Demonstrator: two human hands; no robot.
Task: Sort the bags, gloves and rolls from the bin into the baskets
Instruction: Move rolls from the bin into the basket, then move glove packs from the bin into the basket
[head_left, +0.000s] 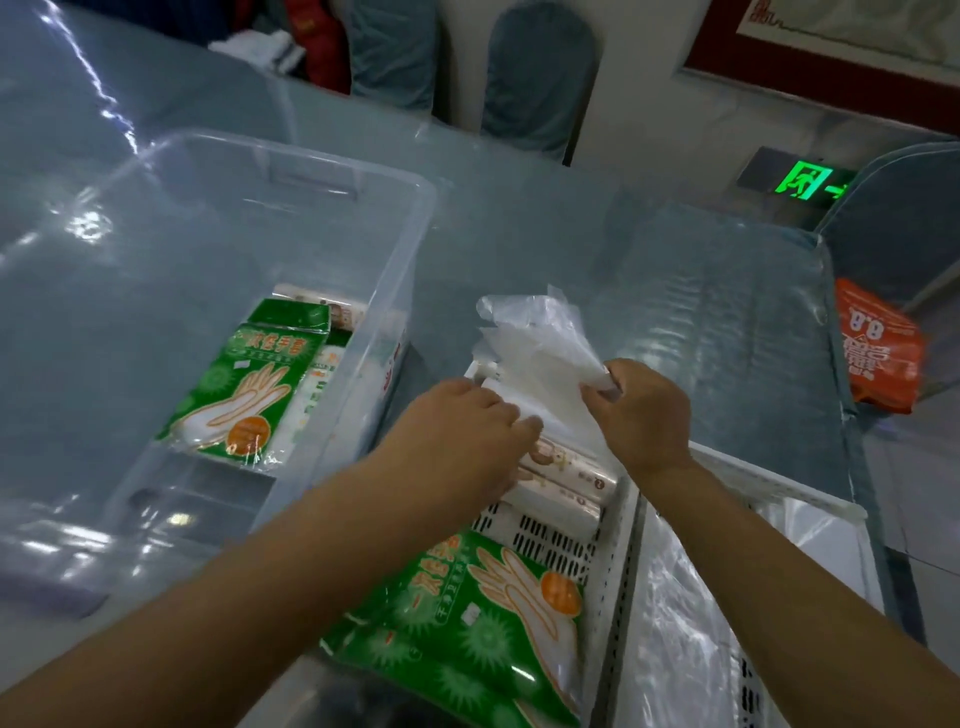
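My right hand (641, 410) pinches a loose clear bag (540, 345) above the white basket (613, 566); left hand (467, 431), fingers straight, presses the rolls (566, 475) inside it. Risk: the limp bag drapes onto the rolls, landing missorted.

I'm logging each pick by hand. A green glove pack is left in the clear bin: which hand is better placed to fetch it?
Probably the left hand: it lies nearer the clear bin and the glove pack, pinching nothing visible. The right hand grips a plastic bag.

bin (218, 249) left of baskets (618, 525)
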